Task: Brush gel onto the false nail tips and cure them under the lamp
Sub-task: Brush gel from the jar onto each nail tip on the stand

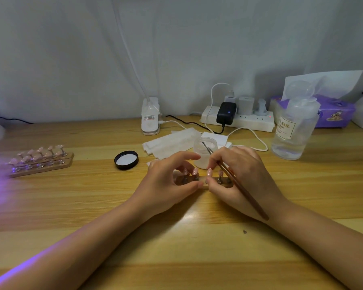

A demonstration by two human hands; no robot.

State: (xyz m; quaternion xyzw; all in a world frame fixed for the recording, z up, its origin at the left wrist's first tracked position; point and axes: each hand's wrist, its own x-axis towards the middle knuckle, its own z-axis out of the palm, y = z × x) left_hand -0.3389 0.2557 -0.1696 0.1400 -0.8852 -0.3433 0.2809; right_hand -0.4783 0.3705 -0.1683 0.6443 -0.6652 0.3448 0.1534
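Hands are meeting at the middle of the desk, over a small wooden holder carrying false nail tips on little stands. The left hand is curling round the holder's left part — thumb at its near edge, index finger arching over the far side, so its grip is closing on the holder. The right hand is gripping a brown-handled brush, the bristle end pointing far-left over an open clear jar, while its fingertips are pinching a pink tip on the holder. The jar's black lid is lying upturned to the left. A second holder of tips is sitting at the far left, bathed in violet light coming from the left edge — its source is out of view. Wipes, a power strip, a clear bottle and a purple tissue box are standing farther back.
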